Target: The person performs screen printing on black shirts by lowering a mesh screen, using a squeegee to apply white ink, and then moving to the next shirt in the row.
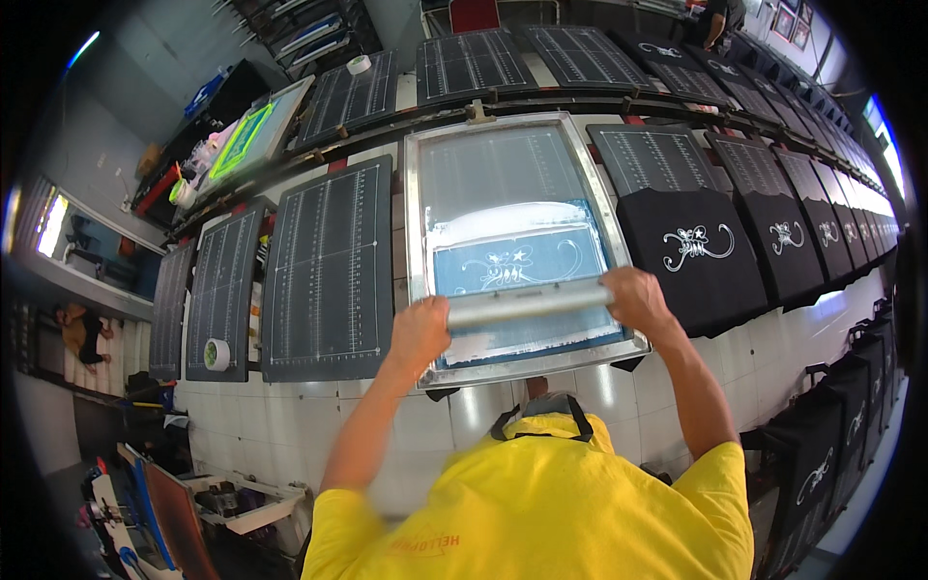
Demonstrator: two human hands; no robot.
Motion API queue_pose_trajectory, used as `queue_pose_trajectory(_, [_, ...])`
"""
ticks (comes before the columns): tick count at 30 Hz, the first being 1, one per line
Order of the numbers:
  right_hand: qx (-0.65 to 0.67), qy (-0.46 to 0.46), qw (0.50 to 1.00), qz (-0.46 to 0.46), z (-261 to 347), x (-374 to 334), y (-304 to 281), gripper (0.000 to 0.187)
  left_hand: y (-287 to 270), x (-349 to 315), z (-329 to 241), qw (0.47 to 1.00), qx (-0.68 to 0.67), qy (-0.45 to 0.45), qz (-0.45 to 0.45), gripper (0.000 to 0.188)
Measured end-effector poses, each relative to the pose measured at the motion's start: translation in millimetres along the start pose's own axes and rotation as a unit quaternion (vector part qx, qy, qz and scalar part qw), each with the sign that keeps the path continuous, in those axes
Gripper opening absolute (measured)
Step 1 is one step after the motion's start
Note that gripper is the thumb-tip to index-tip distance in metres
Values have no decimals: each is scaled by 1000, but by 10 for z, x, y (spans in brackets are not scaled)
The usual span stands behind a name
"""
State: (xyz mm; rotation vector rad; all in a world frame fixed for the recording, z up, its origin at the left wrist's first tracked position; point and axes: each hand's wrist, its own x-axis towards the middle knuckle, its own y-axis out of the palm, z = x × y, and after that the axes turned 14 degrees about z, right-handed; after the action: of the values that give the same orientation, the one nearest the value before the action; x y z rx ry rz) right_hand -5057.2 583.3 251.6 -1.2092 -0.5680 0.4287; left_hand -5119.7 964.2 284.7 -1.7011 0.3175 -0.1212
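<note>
My left hand (420, 333) and my right hand (638, 300) are closed around the two ends of a long pale grey squeegee (530, 302). It lies across the near half of a screen-printing frame (416, 208) with metal edges. Beyond the squeegee, the blue stencil area shows a curling white design (512, 269). White ink (512, 222) spreads in a broad band across the mesh further up. Through the upper mesh a dark board with grid marks shows faintly. What lies under the squeegee's blade is hidden.
Dark gridded boards (329, 271) stand left of the frame. On the right, black shirts (691, 246) with white prints lie on boards. A tape roll (217, 355) sits on a left board, another tape roll (359, 65) at the back. Another person (720, 21) stands far back right.
</note>
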Motion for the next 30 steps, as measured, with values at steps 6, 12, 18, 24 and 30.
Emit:
queue_pose_trajectory(6, [3, 26, 999, 38, 335, -576, 291, 29, 537, -529, -176, 999, -36, 13, -33, 26])
queue_pose_trajectory(12, [-16, 11, 999, 49, 503, -819, 367, 46, 767, -746, -320, 1000, -15, 3, -19, 40])
queue_pose_trajectory(18, [4, 16, 996, 86, 558, -943, 373, 73, 781, -840, -487, 999, 26, -33, 21, 52])
queue_pose_trajectory(24, [148, 42, 988, 24, 286, -1014, 320, 54, 492, -836, -415, 990, -142, -10, 17, 47])
queue_pose_trajectory(30, [182, 203, 954, -122, -271, -924, 473, 35, 1092, -647, 434, 940, -237, -185, -162, 31])
